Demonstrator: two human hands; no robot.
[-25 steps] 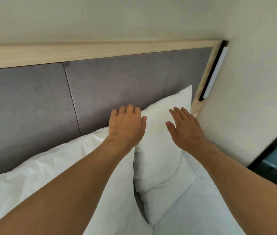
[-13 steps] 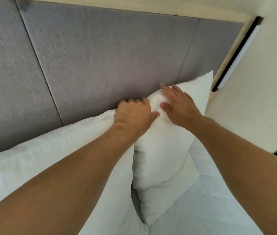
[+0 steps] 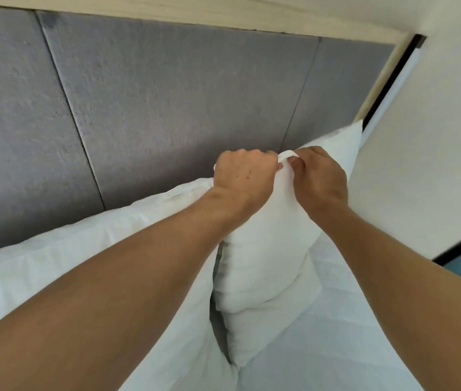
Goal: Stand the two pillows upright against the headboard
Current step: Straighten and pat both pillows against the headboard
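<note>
The right pillow [image 3: 263,266] stands on end at about five o'clock from the middle of the headboard [image 3: 167,108], long axis running up and down, its top edge leaning onto the grey panels and its far corner poking up toward the wall at two o'clock. Both hands are clamped on that top edge: the left hand [image 3: 242,179] is fisted around the near corner, the right hand [image 3: 319,176] pinches the seam right beside it, and a small fold of white fabric is bunched between them. The pillow hangs straight down from the hands, toward six o'clock, so a lift or shake would run along its length. The hands are equally close to it; the left one also overlaps the neighbour.

That left pillow [image 3: 82,249] lies at eight o'clock, broad and slanted, its upper edge resting on the headboard, touching the right one along a narrow dark gap. Below both, at six o'clock, is the quilted bed [image 3: 322,348]. I would judge the right pillow still needs squaring up.
</note>
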